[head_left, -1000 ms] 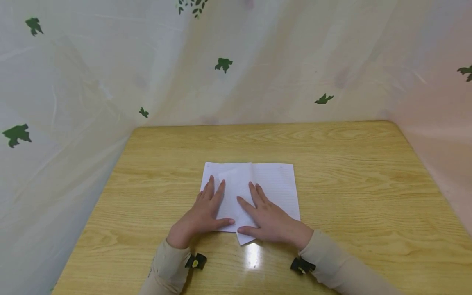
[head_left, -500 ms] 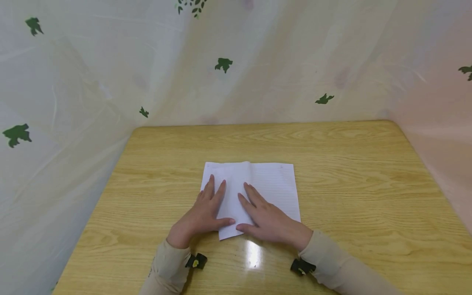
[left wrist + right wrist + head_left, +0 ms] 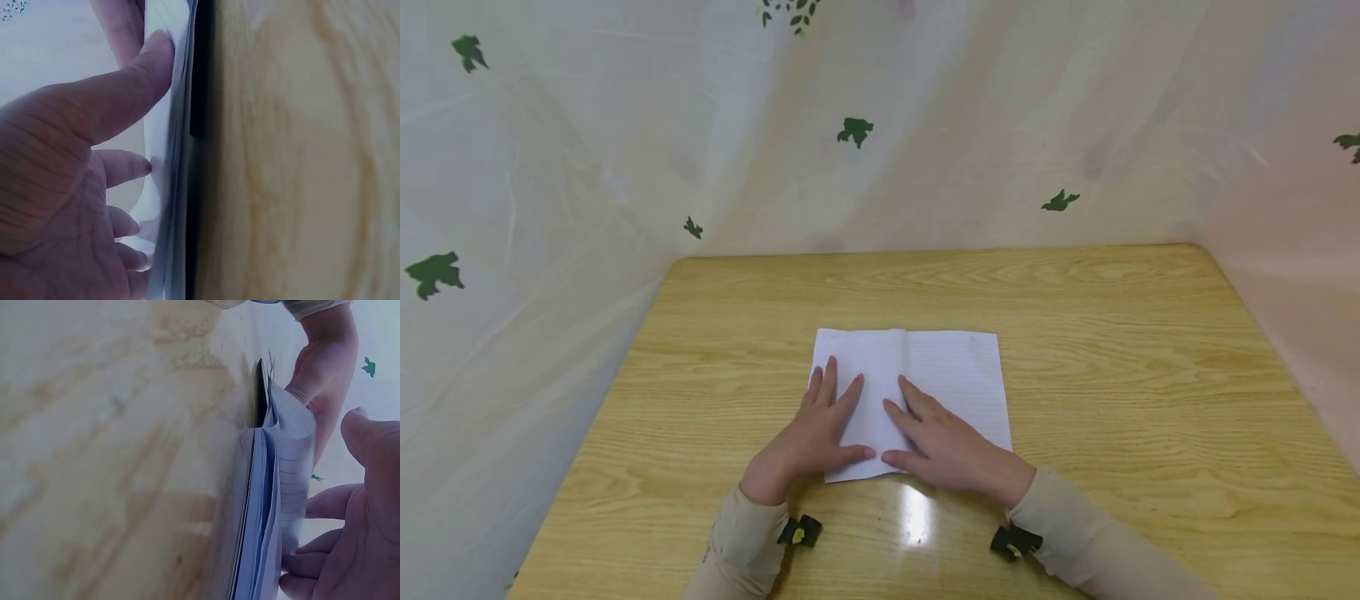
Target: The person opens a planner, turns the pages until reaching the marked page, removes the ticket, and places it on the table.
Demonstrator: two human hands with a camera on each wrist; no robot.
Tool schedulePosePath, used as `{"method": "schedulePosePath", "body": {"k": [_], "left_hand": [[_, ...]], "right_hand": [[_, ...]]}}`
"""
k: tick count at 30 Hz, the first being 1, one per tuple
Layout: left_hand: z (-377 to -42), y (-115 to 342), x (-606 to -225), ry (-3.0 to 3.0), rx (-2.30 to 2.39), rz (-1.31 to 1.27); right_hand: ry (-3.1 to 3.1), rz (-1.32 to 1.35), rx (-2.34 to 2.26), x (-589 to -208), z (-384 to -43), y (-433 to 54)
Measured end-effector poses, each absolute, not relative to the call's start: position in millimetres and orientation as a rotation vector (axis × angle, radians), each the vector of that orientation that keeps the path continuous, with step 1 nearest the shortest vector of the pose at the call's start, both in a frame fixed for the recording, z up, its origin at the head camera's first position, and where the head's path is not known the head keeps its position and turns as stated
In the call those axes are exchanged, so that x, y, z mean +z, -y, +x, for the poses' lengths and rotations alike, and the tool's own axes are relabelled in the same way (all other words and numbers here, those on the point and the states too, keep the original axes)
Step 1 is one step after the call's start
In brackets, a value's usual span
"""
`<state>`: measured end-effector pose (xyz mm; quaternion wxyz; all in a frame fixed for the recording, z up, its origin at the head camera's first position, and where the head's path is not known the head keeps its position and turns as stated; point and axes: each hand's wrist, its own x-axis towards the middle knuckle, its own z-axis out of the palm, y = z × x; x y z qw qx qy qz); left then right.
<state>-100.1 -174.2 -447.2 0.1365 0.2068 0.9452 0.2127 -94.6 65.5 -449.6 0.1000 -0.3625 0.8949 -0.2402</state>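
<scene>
A notebook [image 3: 962, 387] lies spread on the table, with lined white pages. My left hand [image 3: 812, 442] rests on its left page, fingers spread and thumb pointing at the fold. On the other side my right hand [image 3: 955, 446] rests near the fold, its fingertips on the paper and its palm over the right page. Seen from the left wrist, the thumb [image 3: 131, 94] touches the edge of the pages. In the right wrist view, a page [image 3: 294, 462] bows up off the thicker stack below it, under the fingers.
The wooden table [image 3: 1112, 358] extends around the notebook. A pale curtain [image 3: 940, 167] with green leaf and bird shapes stands behind it and at both sides. Light glares off the tabletop just in front of the notebook.
A page has turned over to the left, its lower corner sweeping from near the fold to the left side and settling flatter. The right fingers have shifted slightly; the left hand has barely moved.
</scene>
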Motion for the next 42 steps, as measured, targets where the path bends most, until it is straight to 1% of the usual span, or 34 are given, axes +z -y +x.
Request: {"method": "schedulePosePath", "body": {"k": [12, 19, 31, 42], "left_hand": [[-100.5, 174.3, -449.5, -2.757, 0.542, 0.660], [-100.5, 174.0, -448.6, -2.713, 0.497, 0.660], [-99.8, 173.4, -444.9, -2.713, 0.467, 0.654], [-100.0, 174.0, -445.0, -2.709, 0.463, 0.661]], "right_hand": [[-2.599, -1.182, -0.539, -447.7, -100.9, -69.7], [-2.645, -1.223, -0.591, -451.4, -110.0, -79.9], [-2.802, -1.024, -0.555, -452.9, -131.5, -106.5], [-2.814, -0.787, -0.538, -456.7, -155.8, -133.2]]}}
